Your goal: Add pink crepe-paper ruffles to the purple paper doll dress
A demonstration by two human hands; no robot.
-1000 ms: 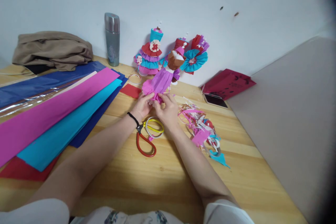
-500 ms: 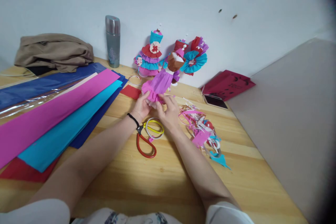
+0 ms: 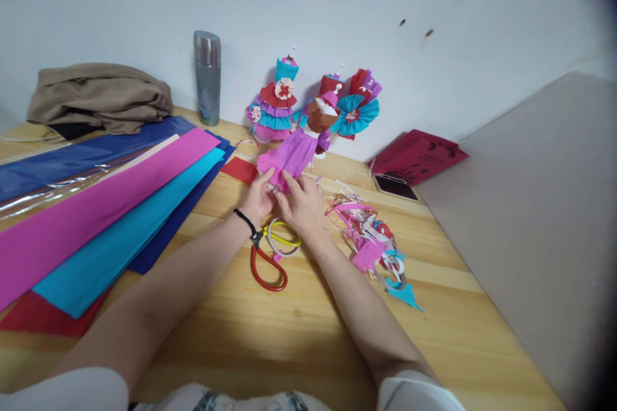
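Observation:
A paper dress model [image 3: 297, 149] with a purple skirt, pink hem and brown top leans away from me, its hem toward my wrists. My left hand [image 3: 261, 198] grips the hem's left side, thumb on the pink paper. On the right side of the hem, my right hand [image 3: 304, 207] presses its thumb and fingers against the skirt. Scissors with red and yellow handles [image 3: 268, 273] lie just below my hands, beside a roll of tape [image 3: 274, 245]. Behind stand a tiered paper dress [image 3: 278, 103] and another with a large blue paper flower [image 3: 355, 115].
Pink [image 3: 110, 189] and blue paper sheets [image 3: 139, 228] fan out at left. A metal flask [image 3: 207, 80] and brown cloth [image 3: 99, 96] stand by the wall. Paper scraps [image 3: 371, 244] lie at right, near a phone [image 3: 396, 187] and a red paper bag [image 3: 417, 155].
My right hand's fingers have shifted slightly left over the pink hem. The hem has turned a little to the left. My left hand stays nearly still.

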